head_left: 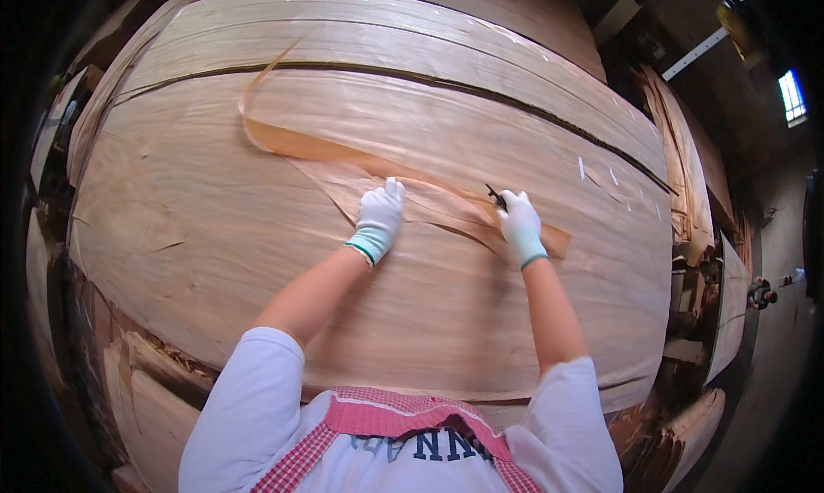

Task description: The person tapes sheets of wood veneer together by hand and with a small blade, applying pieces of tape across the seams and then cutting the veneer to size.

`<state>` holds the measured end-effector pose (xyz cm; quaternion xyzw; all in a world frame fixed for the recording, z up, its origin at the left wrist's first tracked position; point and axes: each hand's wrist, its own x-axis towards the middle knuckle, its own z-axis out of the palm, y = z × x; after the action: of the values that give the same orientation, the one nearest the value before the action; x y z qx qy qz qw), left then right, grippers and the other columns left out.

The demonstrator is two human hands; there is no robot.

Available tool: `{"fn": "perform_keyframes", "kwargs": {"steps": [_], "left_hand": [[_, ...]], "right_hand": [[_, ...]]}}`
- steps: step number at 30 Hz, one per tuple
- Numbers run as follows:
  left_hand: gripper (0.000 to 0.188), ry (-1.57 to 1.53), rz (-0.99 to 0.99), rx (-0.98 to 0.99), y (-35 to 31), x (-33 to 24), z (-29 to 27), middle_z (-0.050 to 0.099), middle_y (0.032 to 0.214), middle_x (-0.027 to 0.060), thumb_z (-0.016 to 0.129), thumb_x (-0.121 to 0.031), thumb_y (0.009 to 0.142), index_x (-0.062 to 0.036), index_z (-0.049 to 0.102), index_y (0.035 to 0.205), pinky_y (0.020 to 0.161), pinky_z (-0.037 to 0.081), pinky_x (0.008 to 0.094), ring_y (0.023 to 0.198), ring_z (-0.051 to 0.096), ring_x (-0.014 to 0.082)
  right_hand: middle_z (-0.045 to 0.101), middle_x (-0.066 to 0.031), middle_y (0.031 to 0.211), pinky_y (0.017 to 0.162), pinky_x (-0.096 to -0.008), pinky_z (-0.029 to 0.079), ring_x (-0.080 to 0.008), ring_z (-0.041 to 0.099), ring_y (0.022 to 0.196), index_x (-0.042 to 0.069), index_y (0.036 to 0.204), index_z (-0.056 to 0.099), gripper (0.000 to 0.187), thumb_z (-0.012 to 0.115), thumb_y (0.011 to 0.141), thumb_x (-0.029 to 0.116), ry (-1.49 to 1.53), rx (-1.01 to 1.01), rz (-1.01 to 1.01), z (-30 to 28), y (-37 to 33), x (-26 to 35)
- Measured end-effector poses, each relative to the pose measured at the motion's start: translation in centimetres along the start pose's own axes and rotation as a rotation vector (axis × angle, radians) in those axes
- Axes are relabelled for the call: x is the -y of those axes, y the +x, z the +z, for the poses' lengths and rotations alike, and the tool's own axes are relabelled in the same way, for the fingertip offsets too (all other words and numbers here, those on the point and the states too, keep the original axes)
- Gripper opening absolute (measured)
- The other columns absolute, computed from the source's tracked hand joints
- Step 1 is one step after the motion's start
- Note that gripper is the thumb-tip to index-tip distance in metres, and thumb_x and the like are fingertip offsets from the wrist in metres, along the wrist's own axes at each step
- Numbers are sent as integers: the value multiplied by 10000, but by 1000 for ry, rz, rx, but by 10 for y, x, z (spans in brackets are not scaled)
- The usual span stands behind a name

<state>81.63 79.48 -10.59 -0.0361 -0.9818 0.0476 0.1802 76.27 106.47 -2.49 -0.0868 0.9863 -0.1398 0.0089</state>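
— Bright, even and warm across the veneer sheets (257, 201); soft short shadows under the hands and forearms.

— Source of it?

— Seemingly from above and ahead; also a small glaring window (791, 96) far right, blown out to white-blue.

— Edges?

— Strongly bent by the fisheye, falling to black at the corners; dim and murky along the right side. Sharp centre, slightly soft rim.

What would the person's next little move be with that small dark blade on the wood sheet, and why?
Probably draw the dark blade in the right hand further along the veneer strip, since the left hand presses the veneer sheet flat and the strip already curls free on the left.
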Motion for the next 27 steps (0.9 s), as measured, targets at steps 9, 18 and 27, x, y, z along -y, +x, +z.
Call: {"fn": "perform_keyframes", "kwargs": {"steps": [9, 18, 27], "left_hand": [[221, -172, -102, 84, 1, 1, -1, 661, 916, 70, 512, -136, 876, -114, 612, 1072, 559, 500, 380, 730, 668, 215], [277, -612, 635, -217, -30, -36, -186, 612, 934, 97, 492, -107, 901, -59, 541, 1170, 512, 492, 340, 659, 591, 185], [262, -1284, 596, -372, -99, -39, -278, 648, 1025, 93, 576, -158, 867, -72, 584, 1114, 702, 523, 387, 875, 638, 279]], "right_hand": [[625, -92, 938, 633, -386, 494, -311, 630, 773, 128, 1029, 594, 319, 625, 752, -26, 256, -215, -269, -97, -149, 106], [626, -84, 971, 769, -312, 500, -193, 617, 936, 16, 1119, 617, 265, 540, 930, 185, 1156, -670, -90, -180, -194, 25], [622, -114, 1074, 807, -326, 496, -202, 604, 992, 24, 1174, 609, 392, 528, 929, 319, 795, -1036, 484, -210, -309, -52]]}}
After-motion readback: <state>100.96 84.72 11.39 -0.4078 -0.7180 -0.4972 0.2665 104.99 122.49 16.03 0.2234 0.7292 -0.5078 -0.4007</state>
